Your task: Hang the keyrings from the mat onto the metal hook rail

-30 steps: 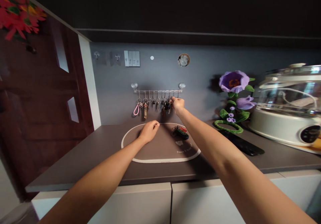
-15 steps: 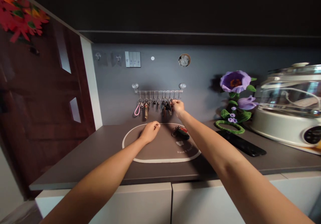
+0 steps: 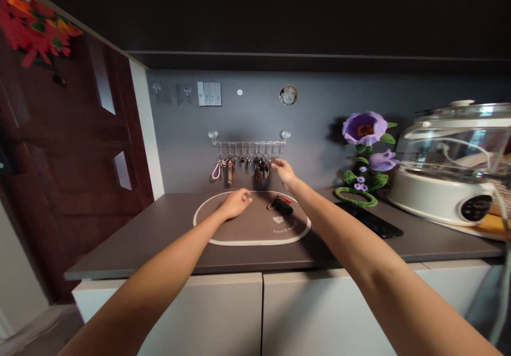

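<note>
My right hand (image 3: pixel 285 174) is raised beside the right end of the hanging keys (image 3: pixel 261 167). Its fingers are parted and reach toward the last ring; I see nothing held, though contact with the ring is too small to make out. The keys hang from a clear hook rail (image 3: pixel 249 143) on the wall, with a pink loop strap (image 3: pixel 216 171) and a brown tag (image 3: pixel 230 172) at the left. My left hand (image 3: pixel 236 204), loosely curled with nothing visible in it, is over the brown oval mat (image 3: pixel 243 231). A black key fob (image 3: pixel 282 205) with a red piece lies on the mat.
To the right stand purple crochet flowers (image 3: pixel 365 128), a black phone (image 3: pixel 371 220) and a white appliance with a clear cover (image 3: pixel 435 191). A dark cabinet (image 3: pixel 255 15) overhangs the counter (image 3: pixel 159 239). A dark red door (image 3: pixel 75 164) is at the left.
My right hand's fingers have loosened and drawn slightly away from the rightmost key ring, leaving the keys hanging. My left hand has barely moved. The view has shifted slightly.
</note>
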A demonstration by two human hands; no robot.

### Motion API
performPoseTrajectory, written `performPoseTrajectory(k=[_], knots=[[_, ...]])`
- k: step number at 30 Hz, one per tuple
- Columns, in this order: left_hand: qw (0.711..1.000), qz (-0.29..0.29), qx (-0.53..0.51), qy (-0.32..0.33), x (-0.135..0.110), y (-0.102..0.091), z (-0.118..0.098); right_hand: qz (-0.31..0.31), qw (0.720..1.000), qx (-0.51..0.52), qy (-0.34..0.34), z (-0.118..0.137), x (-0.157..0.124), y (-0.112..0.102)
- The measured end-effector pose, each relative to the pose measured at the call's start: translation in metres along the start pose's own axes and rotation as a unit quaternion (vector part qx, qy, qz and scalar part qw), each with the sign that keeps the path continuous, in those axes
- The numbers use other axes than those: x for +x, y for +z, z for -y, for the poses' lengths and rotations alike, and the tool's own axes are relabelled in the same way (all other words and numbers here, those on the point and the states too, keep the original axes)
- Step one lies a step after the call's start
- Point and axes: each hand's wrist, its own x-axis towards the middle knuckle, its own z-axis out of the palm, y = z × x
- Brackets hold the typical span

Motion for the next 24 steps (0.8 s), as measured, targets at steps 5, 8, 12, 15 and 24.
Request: performPoseTrajectory(k=[5, 8, 12, 15, 24], knots=[[0.998, 0.032, 0.052, -0.008, 0.002, -0.008, -0.011, 0.029, 0.999, -0.006, 0.016, -0.001, -0.017, -0.015], [0.994, 0.072, 0.082, 0.001, 0.006, -0.012, -0.019, 0.053, 0.998, 0.001, 0.023, 0.0, -0.033, -0.025], [0.992, 0.079, 0.09, 0.033, 0.01, -0.012, -0.03, 0.073, 0.997, 0.021, 0.026, 0.0, -0.055, -0.039], [0.994, 0.063, 0.079, 0.05, 0.012, -0.003, -0.039, 0.067, 0.996, 0.03, 0.045, -0.007, -0.067, -0.048], [1.0, 0.014, 0.009, 0.012, 0.021, 0.043, -0.059, -0.007, 0.997, -0.073, 0.036, -0.029, -0.08, -0.064]])
